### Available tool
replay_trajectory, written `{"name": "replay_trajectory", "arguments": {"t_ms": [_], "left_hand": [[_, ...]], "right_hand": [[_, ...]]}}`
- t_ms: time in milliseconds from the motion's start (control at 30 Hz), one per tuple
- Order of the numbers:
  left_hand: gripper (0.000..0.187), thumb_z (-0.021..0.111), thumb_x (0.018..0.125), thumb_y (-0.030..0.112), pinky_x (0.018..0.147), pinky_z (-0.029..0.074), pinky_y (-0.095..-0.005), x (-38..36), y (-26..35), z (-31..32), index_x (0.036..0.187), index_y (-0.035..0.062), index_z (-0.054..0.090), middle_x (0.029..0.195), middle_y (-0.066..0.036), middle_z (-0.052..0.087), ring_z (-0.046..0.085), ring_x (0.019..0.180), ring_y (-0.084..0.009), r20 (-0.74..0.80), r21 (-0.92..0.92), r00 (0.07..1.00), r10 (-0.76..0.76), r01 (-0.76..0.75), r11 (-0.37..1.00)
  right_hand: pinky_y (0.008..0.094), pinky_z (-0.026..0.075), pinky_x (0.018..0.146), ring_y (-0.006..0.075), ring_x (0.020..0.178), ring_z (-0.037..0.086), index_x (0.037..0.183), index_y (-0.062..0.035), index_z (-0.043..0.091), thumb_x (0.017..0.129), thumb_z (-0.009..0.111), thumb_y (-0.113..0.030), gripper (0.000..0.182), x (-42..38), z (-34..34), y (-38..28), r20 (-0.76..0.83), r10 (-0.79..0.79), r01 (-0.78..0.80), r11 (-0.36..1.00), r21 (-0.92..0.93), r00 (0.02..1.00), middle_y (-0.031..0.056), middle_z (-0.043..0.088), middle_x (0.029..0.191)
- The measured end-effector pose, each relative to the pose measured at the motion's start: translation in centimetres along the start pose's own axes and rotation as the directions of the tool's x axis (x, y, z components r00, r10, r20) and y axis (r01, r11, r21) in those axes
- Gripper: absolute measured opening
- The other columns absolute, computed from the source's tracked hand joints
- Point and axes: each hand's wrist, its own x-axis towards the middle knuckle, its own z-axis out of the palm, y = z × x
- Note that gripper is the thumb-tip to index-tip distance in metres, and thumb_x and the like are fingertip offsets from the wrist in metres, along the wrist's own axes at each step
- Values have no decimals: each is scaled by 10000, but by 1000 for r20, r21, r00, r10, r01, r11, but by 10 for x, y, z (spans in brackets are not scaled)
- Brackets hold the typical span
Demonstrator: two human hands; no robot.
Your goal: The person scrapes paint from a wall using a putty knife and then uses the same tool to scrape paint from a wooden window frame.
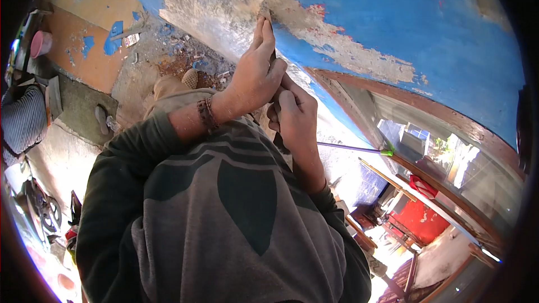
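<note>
A scraper (pixel 266 13) touches the wall where blue paint (pixel 359 5) meets a bare, pale patch (pixel 219 5). My left hand (pixel 255 67) is closed on it, with the fingers stretched along the tool toward its blade. Just below and to the right, my right hand (pixel 295 115) is wrapped around the lower part of the same tool. Most of the handle is hidden by my fingers. A rough strip of exposed plaster (pixel 348 50) runs to the right through the blue paint.
Paint flakes (pixel 185 50) litter the floor below the wall. A wooden window frame (pixel 426 101) is at the right, with a purple stick (pixel 348 146) near it. A pink bucket (pixel 41 44) and a person in striped clothing (pixel 25 118) are at the left.
</note>
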Motion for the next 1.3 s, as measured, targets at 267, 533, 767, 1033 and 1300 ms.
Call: {"name": "replay_trajectory", "arguments": {"t_ms": [267,533,767,1033,1300], "left_hand": [[676,459,862,106,1032,353,-413,-2,9,-5,1380,-188,138,1415,-432,176,293,1297,-527,20,-61,1000,2,-1,998],[663,454,861,93,1022,363,-417,-1,15,-2,1385,-175,148,1416,-433,171,292,1288,-537,-33,-84,999,37,-39,996],[655,457,864,78,1084,288,-392,2,7,-9,1386,-174,153,1412,-409,235,267,1341,-481,-55,-84,998,10,-15,996],[678,481,844,79,944,386,-402,4,6,-11,1377,-183,156,1396,-443,197,397,1165,-521,-11,-121,998,-60,58,991],[669,482,841,97,995,386,-432,-1,9,-8,1359,-198,179,1388,-463,168,329,1248,-552,69,-91,997,-39,45,995]], "right_hand": [[195,297,408,38,496,399,1263,50,539,903,356,-28,411,-3,-2,5,-12,-115,112,983,-142,993,-14,477,656],[187,317,421,41,501,423,1266,35,544,900,366,-36,413,-5,-7,0,5,-124,124,986,-109,992,-6,481,654],[195,317,407,47,486,422,1260,34,547,901,341,-46,421,4,0,2,16,-120,121,988,-98,993,10,510,664],[203,305,393,55,475,407,1256,50,531,905,344,-44,409,-2,8,-7,-11,-9,8,999,-32,1000,-2,470,629],[199,285,398,41,481,388,1235,53,551,907,349,-34,395,-10,7,-2,-52,-30,27,997,-68,998,-14,449,623]]}}
